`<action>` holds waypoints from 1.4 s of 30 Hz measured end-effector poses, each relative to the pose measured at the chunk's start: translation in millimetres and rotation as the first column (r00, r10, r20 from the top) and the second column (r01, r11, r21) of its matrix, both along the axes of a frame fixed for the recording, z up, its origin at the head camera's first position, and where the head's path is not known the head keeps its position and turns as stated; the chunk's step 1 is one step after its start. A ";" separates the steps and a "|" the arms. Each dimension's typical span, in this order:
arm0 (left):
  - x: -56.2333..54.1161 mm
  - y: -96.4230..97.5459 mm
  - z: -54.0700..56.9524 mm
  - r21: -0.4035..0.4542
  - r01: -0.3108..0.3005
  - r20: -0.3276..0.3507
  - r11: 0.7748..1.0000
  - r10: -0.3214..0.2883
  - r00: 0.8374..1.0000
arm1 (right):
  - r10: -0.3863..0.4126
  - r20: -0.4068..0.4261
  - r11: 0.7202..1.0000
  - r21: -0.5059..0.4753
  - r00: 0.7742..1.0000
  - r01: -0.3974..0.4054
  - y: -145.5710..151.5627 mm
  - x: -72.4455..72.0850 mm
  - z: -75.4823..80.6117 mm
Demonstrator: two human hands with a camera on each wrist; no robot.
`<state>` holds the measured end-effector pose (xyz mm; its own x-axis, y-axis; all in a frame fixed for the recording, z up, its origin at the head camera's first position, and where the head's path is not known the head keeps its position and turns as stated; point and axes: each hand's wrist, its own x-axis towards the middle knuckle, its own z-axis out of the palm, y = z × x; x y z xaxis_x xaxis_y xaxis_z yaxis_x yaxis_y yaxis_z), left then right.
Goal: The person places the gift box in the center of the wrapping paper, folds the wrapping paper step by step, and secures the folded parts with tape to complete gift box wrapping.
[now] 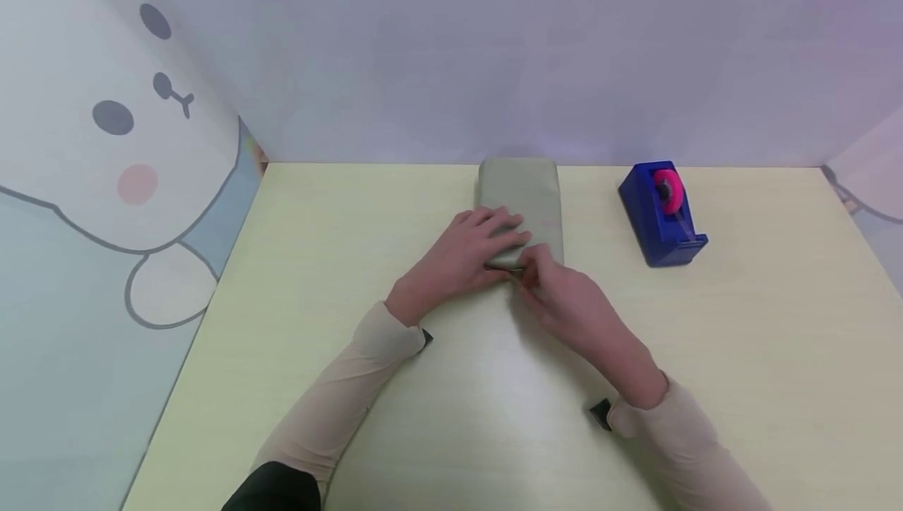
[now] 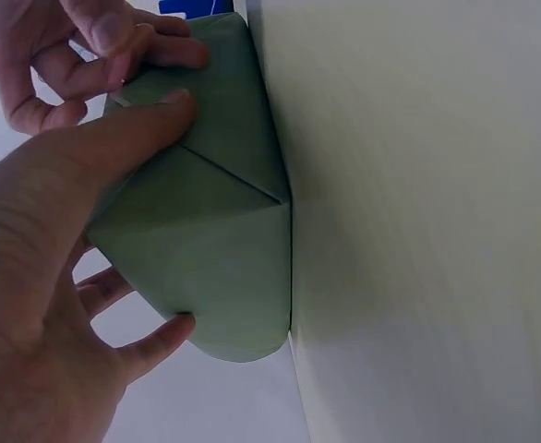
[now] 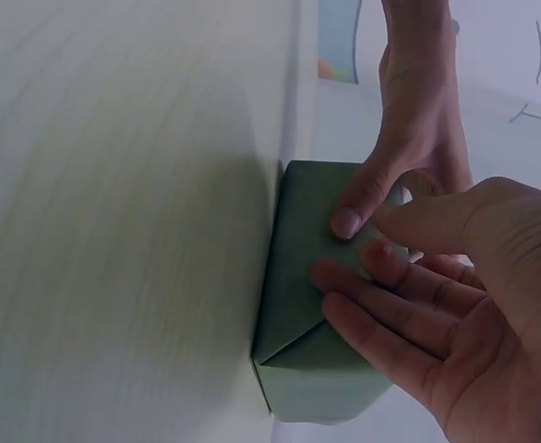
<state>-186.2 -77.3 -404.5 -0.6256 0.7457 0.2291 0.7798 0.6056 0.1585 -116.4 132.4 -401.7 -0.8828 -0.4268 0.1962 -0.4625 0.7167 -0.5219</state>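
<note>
A flat box wrapped in grey-green paper (image 1: 525, 186) lies on the table against the back wall. My left hand (image 1: 466, 248) rests on its top, fingers spread and fairly straight, and the thumb (image 2: 164, 115) presses on the near end. At that same end, my right hand (image 1: 571, 299) has its thumb and index finger together at the upper edge of the wrapping paper, pinching there. Its other fingers (image 3: 377, 337) lie along the end face. Diagonal fold lines show on the paper end (image 2: 224, 231); the spot between the right fingertips is partly hidden.
A blue tape dispenser (image 1: 656, 221) with a pink tape roll (image 1: 669, 191) stands to the right of the box. A pale wall (image 1: 458, 64) borders the light wooden table (image 1: 762, 338) at the back. Cartoon-printed panels (image 1: 92, 260) line the sides.
</note>
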 end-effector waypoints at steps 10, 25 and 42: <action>-0.5 -2.0 -1.8 0.007 -0.003 0.012 1.000 0.002 1.000 | -0.046 -0.269 0.969 0.223 0.962 0.109 -13.2 2.0 2.2; -1.0 -0.7 -4.0 -0.005 -0.010 -0.005 1.000 0.010 1.000 | -0.078 -0.338 0.957 0.238 0.938 0.165 -16.3 5.2 1.0; 0.8 -1.5 -0.9 -0.012 -0.009 -0.002 1.000 0.009 1.000 | -0.138 -0.323 0.970 0.147 0.936 0.194 -26.6 12.5 0.1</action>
<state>-185.4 -78.7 -405.4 -0.6320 0.7428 0.2211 0.7746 0.6145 0.1497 -103.8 105.8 -401.6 -0.8515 -0.3315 0.4064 -0.4474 0.8634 -0.2332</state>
